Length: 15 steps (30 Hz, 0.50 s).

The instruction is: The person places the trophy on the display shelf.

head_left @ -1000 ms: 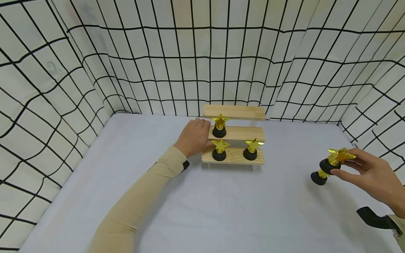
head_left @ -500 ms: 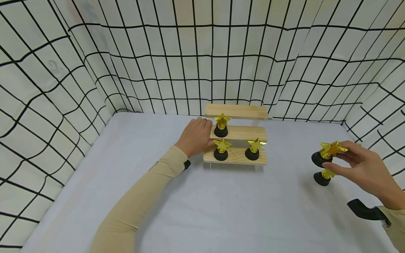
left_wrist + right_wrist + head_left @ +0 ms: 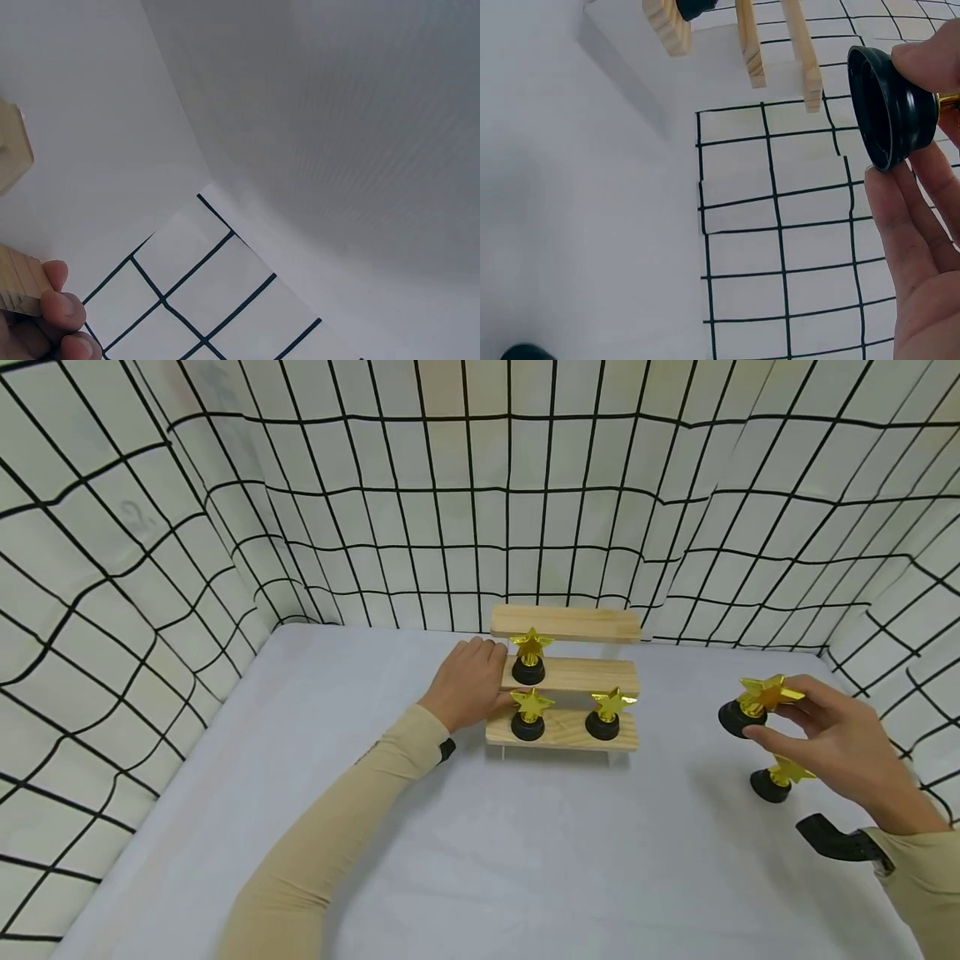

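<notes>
My left hand (image 3: pixel 467 683) grips the left end of the middle board of a three-tier wooden shelf (image 3: pixel 592 675); in the left wrist view its fingertips (image 3: pixel 63 309) curl round the board's end. In my right hand (image 3: pixel 847 743) a gold star trophy (image 3: pixel 768 693) is pinched by thumb and fingers, tilted and raised over the table. The right wrist view shows the hollow underside of its black base (image 3: pixel 885 109). One star trophy (image 3: pixel 528 660) stands on the middle board's left; two more, a left trophy (image 3: pixel 528 717) and a right trophy (image 3: pixel 603 717), stand on the lowest board.
Another star trophy (image 3: pixel 772 783) lies tipped on the white table (image 3: pixel 570 860), below my right hand. The top board (image 3: pixel 566 623) carries nothing. White walls with a black grid (image 3: pixel 480 518) enclose the table at the back and sides.
My right hand has moved left and slightly up with its trophy, away from the one lying on the table. My left hand keeps its grip on the shelf.
</notes>
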### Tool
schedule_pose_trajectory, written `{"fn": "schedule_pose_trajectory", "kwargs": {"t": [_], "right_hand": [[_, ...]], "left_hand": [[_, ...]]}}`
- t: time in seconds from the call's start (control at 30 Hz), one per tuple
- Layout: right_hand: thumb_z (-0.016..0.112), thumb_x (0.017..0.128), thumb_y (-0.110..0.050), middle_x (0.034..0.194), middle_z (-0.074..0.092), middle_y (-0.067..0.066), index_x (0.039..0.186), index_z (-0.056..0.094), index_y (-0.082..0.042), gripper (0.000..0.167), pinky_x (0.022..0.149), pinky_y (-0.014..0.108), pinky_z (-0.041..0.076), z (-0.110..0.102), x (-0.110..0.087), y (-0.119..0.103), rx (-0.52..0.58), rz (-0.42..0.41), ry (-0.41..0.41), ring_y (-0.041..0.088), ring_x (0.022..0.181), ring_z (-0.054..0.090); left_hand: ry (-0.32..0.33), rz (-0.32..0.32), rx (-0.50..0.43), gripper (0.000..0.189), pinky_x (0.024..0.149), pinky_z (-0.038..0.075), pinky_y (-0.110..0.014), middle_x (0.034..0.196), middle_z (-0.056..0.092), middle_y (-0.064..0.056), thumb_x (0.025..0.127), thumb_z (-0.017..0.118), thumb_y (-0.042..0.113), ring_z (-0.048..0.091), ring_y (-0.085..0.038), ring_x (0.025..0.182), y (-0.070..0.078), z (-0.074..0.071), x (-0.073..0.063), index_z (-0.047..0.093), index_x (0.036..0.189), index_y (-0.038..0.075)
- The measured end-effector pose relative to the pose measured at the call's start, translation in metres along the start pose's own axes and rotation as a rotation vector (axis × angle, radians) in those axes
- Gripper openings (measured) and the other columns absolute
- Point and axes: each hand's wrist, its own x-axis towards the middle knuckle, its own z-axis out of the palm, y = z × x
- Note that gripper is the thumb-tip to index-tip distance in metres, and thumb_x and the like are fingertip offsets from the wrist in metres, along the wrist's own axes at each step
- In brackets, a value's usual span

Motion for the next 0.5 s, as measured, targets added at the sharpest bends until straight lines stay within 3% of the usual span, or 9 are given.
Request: {"fn": "schedule_pose_trajectory", "kwargs": {"t": [0.13,0.5], "right_hand": [[0.085,0.077,0.008,0.114,0.059,-0.024,0.121,0.061,-0.005,0.052,0.087,-0.002,0.045,0.007,0.006,-0.007,0.052,-0.016,0.013,-0.021,0.100,0.061],[0.082,0.079,0.011,0.119,0.063,-0.022,0.124,0.063,-0.012,0.054,0.091,-0.001,0.045,0.019,0.022,-0.017,0.145,-0.072,0.006,-0.015,0.104,0.063]], "left_hand": [[0.010,0.003,0.000,0.070,0.079,0.046,-0.035,0.101,0.065,-0.009,0.091,0.065,0.066,0.057,-0.024,0.090,0.000,0.000,0.000,0.059,0.118,0.002],[-0.003,0.008,0.004,0.071,0.080,0.047,-0.035,0.105,0.066,-0.010,0.093,0.063,0.066,0.058,-0.025,0.093,-0.001,0.000,0.001,0.059,0.120,0.001]]}}
